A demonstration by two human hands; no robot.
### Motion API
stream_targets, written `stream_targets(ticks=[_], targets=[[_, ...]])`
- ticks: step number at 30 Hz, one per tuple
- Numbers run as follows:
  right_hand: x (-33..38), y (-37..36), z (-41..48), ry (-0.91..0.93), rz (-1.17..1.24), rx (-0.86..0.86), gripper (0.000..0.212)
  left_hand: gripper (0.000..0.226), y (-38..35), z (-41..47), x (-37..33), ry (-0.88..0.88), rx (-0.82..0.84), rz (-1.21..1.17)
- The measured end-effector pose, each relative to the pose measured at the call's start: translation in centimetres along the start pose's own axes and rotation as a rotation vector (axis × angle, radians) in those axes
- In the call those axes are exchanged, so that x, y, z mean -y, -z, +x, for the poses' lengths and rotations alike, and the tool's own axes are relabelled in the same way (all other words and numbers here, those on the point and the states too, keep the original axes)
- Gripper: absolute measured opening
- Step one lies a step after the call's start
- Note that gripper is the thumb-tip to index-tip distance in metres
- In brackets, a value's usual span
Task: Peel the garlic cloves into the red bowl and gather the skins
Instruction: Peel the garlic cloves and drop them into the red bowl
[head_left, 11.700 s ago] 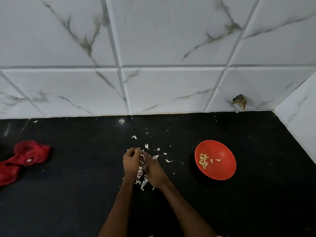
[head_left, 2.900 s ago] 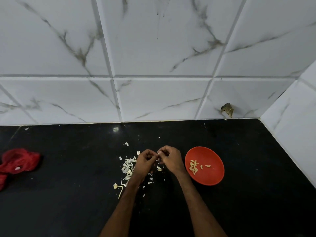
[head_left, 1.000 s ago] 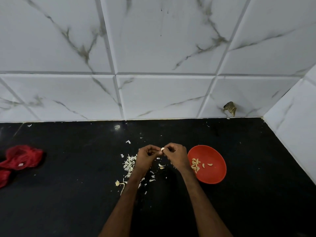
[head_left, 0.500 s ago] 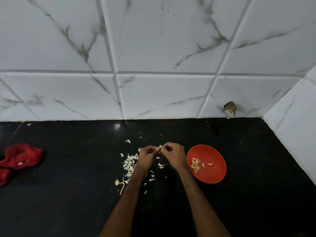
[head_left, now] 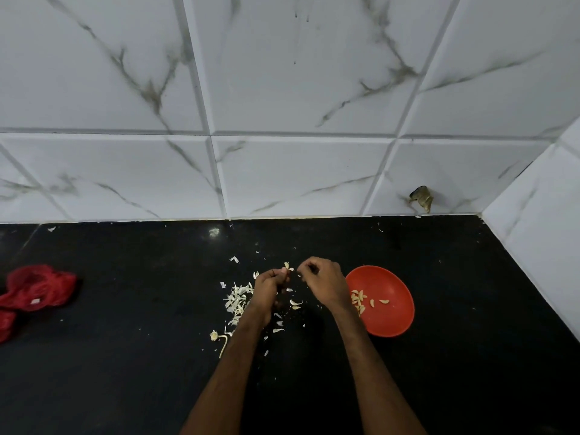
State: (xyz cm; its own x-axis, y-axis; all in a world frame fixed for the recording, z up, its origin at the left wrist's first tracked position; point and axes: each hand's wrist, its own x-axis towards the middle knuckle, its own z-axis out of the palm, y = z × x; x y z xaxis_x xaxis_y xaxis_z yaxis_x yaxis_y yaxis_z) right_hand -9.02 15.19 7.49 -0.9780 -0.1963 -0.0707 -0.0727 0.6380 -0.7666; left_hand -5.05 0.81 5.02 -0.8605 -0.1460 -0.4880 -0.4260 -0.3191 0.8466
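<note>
past the skin pile (head_left: 236, 301) on the worktop (head_left: 125, 372), the hands have just parted: the left hand (head_left: 269, 288) keeps a pinch grip on a pale garlic piece (head_left: 287, 266), the right hand (head_left: 323, 284), its curled grip's contents unclear, sits beside the red bowl (head_left: 392, 321), so this peel looks nearly done.

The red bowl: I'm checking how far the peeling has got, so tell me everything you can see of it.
The red bowl is round, shallow and smooth, plastic by its look. It sits upright on the black counter, to the person's right. A handful of pale peeled cloves lie loose in its left half; the rest is bare. The wrist of the right hand crosses its left edge in view; whether they touch cannot be told.
</note>
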Motion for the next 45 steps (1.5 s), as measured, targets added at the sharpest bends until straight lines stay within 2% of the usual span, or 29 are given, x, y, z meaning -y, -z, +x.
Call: stream_targets(ticks=[4,9,13,19,22,25,28,33,35,38,41,45], targets=[[0.2,-0.1,0.3,0.063,0.25,0.0,0.011,0.017,-0.1,0.0,-0.1,-0.055,0.022,0.104],[-0.2,-0.7,0.4,0.04,0.224,0.002,0.005,0.019,-0.1,0.3,-0.2,-0.203,0.058,0.266],[-0.1,-0.9,0.5,-0.134,0.322,0.04,0.01,0.015,0.1,0.3,0.0,-0.3,0.112,0.316],[0.9,0.0,0.3,-0.492,0.572,0.205,0.014,0.012,0.8,0.3,0.4,-0.393,0.187,0.359],[0.6,-0.4,0.5,-0.554,0.576,0.226,0.013,0.015,1.1,0.4,0.4,-0.419,0.208,0.385],[0.3,-0.8,0.3,-0.478,0.52,0.167,0.013,0.013,1.3,0.4,0.6,-0.417,0.234,0.44],[0.0,-1.4,0.2,-0.264,0.333,0.053,0.01,0.014,1.0,0.4,0.5,-0.371,0.183,0.442],[0.6,-2.0,-0.2,0.175,0.005,-0.074,0.011,0.022,0.5,0.2,0.2,-0.154,0.077,0.201],[0.9,-2.1,-0.4,0.273,-0.118,-0.119,0.009,0.019,0.8,0.1,0.0,-0.092,0.079,0.174],[0.8,-2.1,-0.3,0.156,-0.089,-0.148,0.006,0.023,0.6,0.0,-0.3,-0.113,0.138,0.255],[0.7,-2.2,0.0,-0.024,0.035,-0.075,0.007,0.032,0.0,0.0,-0.3,-0.2,0.117,0.287],[1.0,-2.4,0.4,-0.121,0.188,-0.036,0.008,0.033,-0.5,0.0,-0.1,-0.214,0.048,0.146]])
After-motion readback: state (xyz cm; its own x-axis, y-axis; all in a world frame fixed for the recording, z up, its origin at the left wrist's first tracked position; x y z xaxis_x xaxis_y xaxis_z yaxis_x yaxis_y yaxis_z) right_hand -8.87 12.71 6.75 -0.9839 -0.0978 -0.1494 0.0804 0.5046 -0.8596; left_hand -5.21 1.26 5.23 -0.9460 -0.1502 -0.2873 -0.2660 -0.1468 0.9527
